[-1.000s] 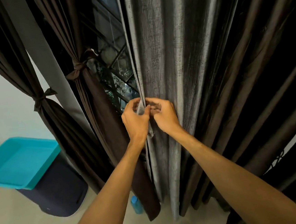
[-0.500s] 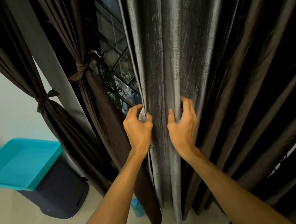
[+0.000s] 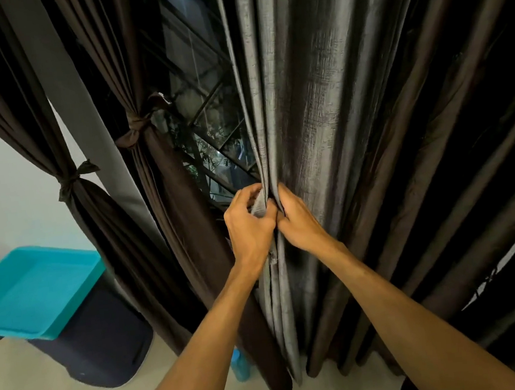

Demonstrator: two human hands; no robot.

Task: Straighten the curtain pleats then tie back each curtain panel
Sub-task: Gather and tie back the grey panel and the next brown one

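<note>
A loose dark brown curtain panel (image 3: 319, 100) hangs in pleats in front of me, its left edge beside the window. My left hand (image 3: 248, 227) grips the gathered left edge folds of this panel. My right hand (image 3: 298, 219) touches it from the right, fingers curled round the adjoining pleat and pressing it against the bunch. To the left hang two tied panels: one knotted (image 3: 136, 129) next to the window, another knotted (image 3: 74, 179) further left.
A dark window with a metal grille (image 3: 212, 127) shows between the panels. A turquoise tray (image 3: 35, 288) lies on a dark bin (image 3: 101, 348) at the left on the pale floor. A small blue bottle (image 3: 240, 368) stands by the curtain hem.
My right hand, spread on a pleat to the right half a second ago, has moved left with that pleat and now meets my left hand. My left hand has kept its hold on the edge.
</note>
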